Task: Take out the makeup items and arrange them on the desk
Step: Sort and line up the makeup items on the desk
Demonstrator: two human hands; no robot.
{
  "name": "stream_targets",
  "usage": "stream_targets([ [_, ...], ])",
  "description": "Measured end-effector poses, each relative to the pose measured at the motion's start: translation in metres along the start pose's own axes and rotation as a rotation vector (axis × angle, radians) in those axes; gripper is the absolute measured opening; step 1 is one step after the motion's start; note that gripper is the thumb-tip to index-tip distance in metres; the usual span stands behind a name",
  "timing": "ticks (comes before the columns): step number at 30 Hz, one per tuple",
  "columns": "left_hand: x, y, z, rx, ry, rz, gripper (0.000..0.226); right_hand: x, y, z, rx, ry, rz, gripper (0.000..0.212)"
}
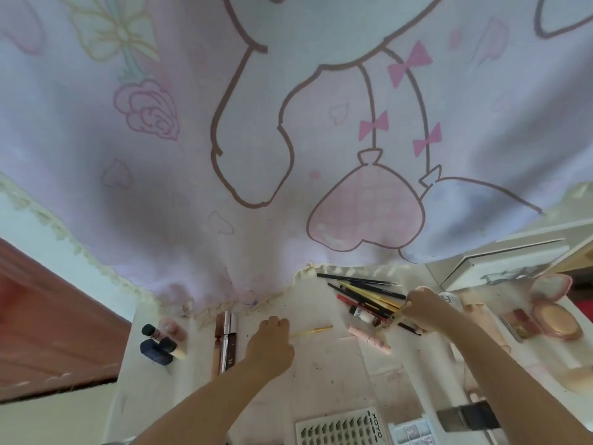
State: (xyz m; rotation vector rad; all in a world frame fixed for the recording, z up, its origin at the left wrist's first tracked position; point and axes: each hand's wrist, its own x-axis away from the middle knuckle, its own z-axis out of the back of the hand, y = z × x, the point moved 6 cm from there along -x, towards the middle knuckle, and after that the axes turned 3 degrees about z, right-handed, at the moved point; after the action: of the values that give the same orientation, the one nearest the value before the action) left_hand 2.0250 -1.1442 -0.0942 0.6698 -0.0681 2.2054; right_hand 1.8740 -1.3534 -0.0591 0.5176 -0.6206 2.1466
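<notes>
On the white desk, my left hand is curled and holds the near end of a thin yellow brush that lies flat. My right hand reaches into a pile of pencils and liners at the back right and pinches the end of a yellow-handled one. Two lip gloss tubes lie left of my left hand. Small bottles stand at the far left. A pink tube lies between my hands.
A pink cartoon curtain hangs behind the desk. Open compacts and a palette sit at the right, a mirror box behind them. A false-lash card and a small palette lie near the front edge.
</notes>
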Motion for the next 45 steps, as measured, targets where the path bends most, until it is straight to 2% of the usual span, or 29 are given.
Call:
stream_targets([
  [3, 0.005, 0.024, 0.036, 0.101, -0.004, -0.096, 0.049, 0.022, -0.023, 0.035, -0.249, 0.088, 0.091, 0.015],
  [6, 0.023, 0.052, 0.086, 0.174, 0.006, -0.263, 0.052, 0.057, -0.065, 0.060, -0.680, 0.082, 0.256, 0.020],
  [8, 0.043, 0.065, 0.122, 0.237, 0.102, -0.367, 0.036, 0.083, -0.095, 0.076, -0.868, 0.080, 0.387, 0.022],
  [10, 0.064, 0.066, 0.156, 0.279, 0.242, -0.381, 0.014, 0.102, -0.120, 0.088, -0.955, 0.083, 0.486, 0.024],
  [13, 0.086, 0.055, 0.197, 0.106, 0.463, -0.333, 0.012, 0.118, -0.148, 0.105, -1.026, 0.099, 0.515, 0.026],
  [16, 0.105, 0.049, 0.227, -0.190, 0.630, -0.309, 0.029, 0.125, -0.171, 0.124, -1.006, 0.237, 0.526, 0.026],
  [20, 0.123, 0.043, 0.251, -0.378, 0.682, -0.311, 0.038, 0.132, -0.194, 0.142, -1.079, 0.453, 0.657, 0.026],
  [23, 0.133, 0.036, 0.258, -0.178, 0.491, -0.371, 0.026, 0.145, -0.204, 0.150, -1.028, 0.574, 0.832, 0.025],
  [26, 0.144, 0.034, 0.259, 0.062, 0.308, -0.477, 0.029, 0.166, -0.208, 0.154, -0.904, 0.644, 1.055, 0.011],
  [29, 0.150, 0.030, 0.265, 0.104, 0.296, -0.516, 0.026, 0.177, -0.210, 0.157, -0.670, 0.619, 1.153, 0.008],
  [30, 0.149, 0.027, 0.267, 0.080, 0.333, -0.501, 0.024, 0.175, -0.209, 0.159, -0.622, 0.599, 1.124, 0.011],
  [33, 0.145, 0.024, 0.268, 0.000, 0.442, -0.454, 0.018, 0.160, -0.203, 0.156, -0.565, 0.439, 0.969, 0.037],
  [36, 0.143, 0.028, 0.265, -0.117, 0.546, -0.454, 0.019, 0.150, -0.197, 0.154, -0.628, 0.369, 0.909, 0.035],
  [37, 0.142, 0.030, 0.265, -0.171, 0.567, -0.452, 0.019, 0.151, -0.197, 0.153, -0.599, 0.398, 0.947, 0.033],
  [39, 0.136, 0.029, 0.266, -0.202, 0.565, -0.449, 0.021, 0.158, -0.199, 0.154, -0.381, 0.604, 1.065, 0.019],
  [41, 0.130, 0.028, 0.266, -0.144, 0.524, -0.458, 0.023, 0.163, -0.198, 0.153, -0.153, 0.768, 1.146, 0.022],
  [42, 0.127, 0.026, 0.267, -0.139, 0.528, -0.458, 0.024, 0.160, -0.196, 0.150, -0.139, 0.763, 1.180, 0.024],
  [43, 0.124, 0.025, 0.266, -0.157, 0.539, -0.451, 0.024, 0.156, -0.194, 0.149, -0.186, 0.712, 1.170, 0.024],
  [45, 0.123, 0.025, 0.265, -0.198, 0.577, -0.436, 0.024, 0.147, -0.192, 0.146, -0.421, 0.482, 1.056, 0.017],
])
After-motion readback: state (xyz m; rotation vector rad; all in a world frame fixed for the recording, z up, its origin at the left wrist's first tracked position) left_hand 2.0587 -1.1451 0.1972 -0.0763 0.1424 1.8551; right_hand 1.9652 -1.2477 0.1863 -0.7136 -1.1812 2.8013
